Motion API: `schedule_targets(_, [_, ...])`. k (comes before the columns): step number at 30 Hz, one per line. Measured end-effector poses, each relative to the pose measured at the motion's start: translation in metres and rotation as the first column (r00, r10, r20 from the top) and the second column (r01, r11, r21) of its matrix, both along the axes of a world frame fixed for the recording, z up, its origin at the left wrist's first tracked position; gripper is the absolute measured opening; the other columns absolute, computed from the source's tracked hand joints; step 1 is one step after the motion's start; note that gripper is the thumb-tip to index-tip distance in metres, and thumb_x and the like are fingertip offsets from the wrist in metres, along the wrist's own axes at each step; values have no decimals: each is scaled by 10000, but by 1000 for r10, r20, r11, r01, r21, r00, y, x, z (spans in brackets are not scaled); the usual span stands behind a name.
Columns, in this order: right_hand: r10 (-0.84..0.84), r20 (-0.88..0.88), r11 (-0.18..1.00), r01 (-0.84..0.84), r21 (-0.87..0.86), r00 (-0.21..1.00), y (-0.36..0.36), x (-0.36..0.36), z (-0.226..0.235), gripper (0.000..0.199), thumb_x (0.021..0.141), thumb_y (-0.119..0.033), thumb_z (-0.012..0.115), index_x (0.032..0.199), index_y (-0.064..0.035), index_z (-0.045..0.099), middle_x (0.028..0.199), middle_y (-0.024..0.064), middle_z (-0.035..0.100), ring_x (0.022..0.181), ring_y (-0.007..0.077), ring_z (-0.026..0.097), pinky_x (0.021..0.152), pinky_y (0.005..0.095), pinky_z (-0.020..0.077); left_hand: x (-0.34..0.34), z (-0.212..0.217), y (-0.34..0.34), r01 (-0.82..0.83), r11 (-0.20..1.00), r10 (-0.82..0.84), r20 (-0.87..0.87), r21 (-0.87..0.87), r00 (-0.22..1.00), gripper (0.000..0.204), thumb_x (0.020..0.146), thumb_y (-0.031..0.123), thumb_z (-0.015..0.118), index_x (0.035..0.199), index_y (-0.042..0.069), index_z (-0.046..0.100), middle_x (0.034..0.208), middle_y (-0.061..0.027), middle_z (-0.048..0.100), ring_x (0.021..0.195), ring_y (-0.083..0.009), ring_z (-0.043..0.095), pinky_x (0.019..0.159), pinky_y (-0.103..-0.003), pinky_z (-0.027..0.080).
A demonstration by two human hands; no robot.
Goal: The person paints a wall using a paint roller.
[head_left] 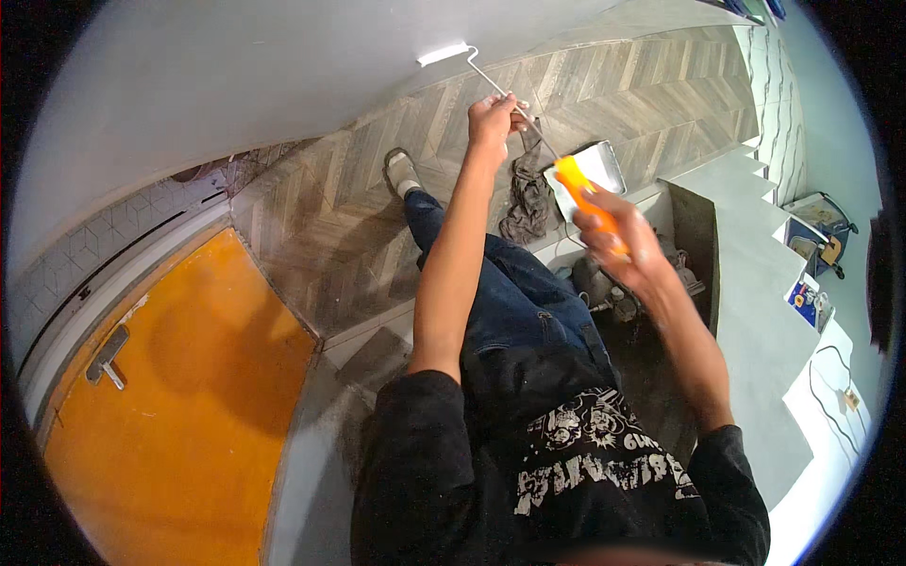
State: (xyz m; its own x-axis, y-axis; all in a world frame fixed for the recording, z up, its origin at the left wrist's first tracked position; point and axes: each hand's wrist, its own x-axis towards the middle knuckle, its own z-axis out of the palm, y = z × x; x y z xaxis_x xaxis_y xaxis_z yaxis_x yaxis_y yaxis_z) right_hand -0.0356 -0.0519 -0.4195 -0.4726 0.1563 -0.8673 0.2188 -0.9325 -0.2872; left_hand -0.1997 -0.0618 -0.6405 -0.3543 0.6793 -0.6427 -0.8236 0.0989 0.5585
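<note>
A paint roller [443, 54] with a narrow white sleeve lies across the upper middle, its sleeve close to or on the grey wall [283, 66]; contact is hard to tell. My right hand [620, 236], slightly blurred, wraps around its orange and yellow handle [570, 174]. Farther up, the fingers of my left hand [495, 123] close around the thin metal rod. Below the rod, a white paint tray [612, 162] is on the floor, partly hidden by the handle and my right hand. Beside the tray lies a crumpled dark cloth [528, 195].
An orange door [189, 377] with a metal lever handle fills the lower left. Grey steps [746, 245] descend on the right, with bins of tools [813, 241] beyond. Several dim objects sit in a recess [694, 222] by my right forearm. The floor has a herringbone wood pattern.
</note>
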Motion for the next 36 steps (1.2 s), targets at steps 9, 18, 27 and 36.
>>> schedule_targets(9, [-121,163,956,72,283,979,-22,60,274,686,789,-103,617,1377,87,319,1018,183,621,369,86,426,306,181,346,30,303,-44,-176,931,140,135,319,981,205,935,91,561,1074,-13,451,864,-176,659,663,-250,689,514,-282,567])
schedule_targets(18, [-40,-64,991,31,-128,997,-12,-8,139,280,933,-189,526,1173,-51,485,598,-63,430,380,13,365,325,155,295,-32,146,-41,-109,989,100,94,99,990,105,922,72,565,937,-31,573,881,-150,671,722,-231,686,579,-253,561])
schedule_targets(27, [-198,-35,979,196,-51,980,-78,50,376,595,962,-123,422,1480,-95,133,555,143,434,287,124,343,227,237,269,11,370,-82,-102,888,112,6,449,994,147,931,94,567,961,-37,509,904,-207,661,728,-261,690,607,-297,591])
schedule_targets(36, [-57,-168,998,58,2,984,-74,13,207,191,937,-192,519,1080,-66,506,616,-61,440,407,16,378,323,177,275,-28,207,-75,-79,974,73,36,211,997,109,909,69,590,911,-40,595,890,-166,662,722,-235,674,600,-248,568])
